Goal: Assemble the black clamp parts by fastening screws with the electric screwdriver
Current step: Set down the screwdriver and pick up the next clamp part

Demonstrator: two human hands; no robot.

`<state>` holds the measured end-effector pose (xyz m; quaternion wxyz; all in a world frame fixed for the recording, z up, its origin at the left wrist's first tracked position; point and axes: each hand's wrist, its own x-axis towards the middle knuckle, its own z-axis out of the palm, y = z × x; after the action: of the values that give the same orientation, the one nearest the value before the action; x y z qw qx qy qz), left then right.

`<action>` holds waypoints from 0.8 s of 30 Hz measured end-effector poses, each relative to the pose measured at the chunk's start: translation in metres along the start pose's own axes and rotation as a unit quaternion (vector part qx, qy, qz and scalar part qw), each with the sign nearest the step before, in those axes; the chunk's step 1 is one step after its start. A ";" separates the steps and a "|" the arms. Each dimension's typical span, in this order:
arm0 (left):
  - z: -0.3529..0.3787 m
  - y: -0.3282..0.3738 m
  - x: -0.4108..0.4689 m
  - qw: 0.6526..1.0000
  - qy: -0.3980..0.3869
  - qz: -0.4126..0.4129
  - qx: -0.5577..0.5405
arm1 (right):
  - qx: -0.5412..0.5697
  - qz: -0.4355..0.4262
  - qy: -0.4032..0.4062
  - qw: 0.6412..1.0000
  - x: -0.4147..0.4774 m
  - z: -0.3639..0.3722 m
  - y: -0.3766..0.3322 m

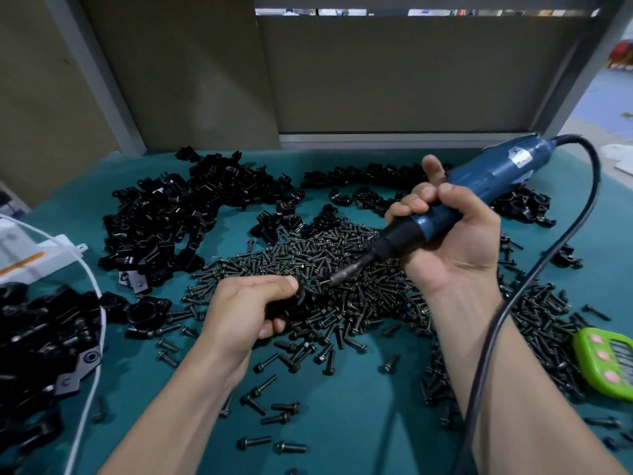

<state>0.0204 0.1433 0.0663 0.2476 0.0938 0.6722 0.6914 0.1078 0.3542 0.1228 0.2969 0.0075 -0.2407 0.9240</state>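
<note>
While the right hand grips the blue electric screwdriver — fingers wrapped round the barrel — its bit angles down-left at a black clamp part. The left hand is fisted round that part, just above the screw pile on the teal mat. Loose clamp parts are heaped far-left; the black cord loops right, beside a green device.
</note>
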 end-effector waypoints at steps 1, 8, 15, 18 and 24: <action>-0.001 -0.001 0.000 0.999 0.023 0.010 -0.019 | -0.019 0.009 0.020 1.000 0.001 0.002 -0.006; 0.007 -0.006 0.000 0.997 0.051 0.022 -0.055 | -0.480 0.049 0.189 0.855 0.007 0.014 -0.033; 0.003 0.001 0.003 0.983 0.068 0.031 -0.167 | -0.846 0.055 0.190 0.495 0.000 -0.002 -0.018; -0.001 0.003 0.005 0.973 0.115 0.044 -0.193 | -0.872 0.077 0.206 0.437 -0.002 -0.011 -0.003; -0.001 0.002 0.005 0.977 0.112 0.038 -0.180 | -0.902 0.054 0.211 0.372 -0.006 -0.015 0.018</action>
<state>0.0150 0.1445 0.0674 0.1571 -0.0054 0.5563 0.8160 0.1043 0.3449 0.1006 0.1177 -0.4732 -0.8611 0.1441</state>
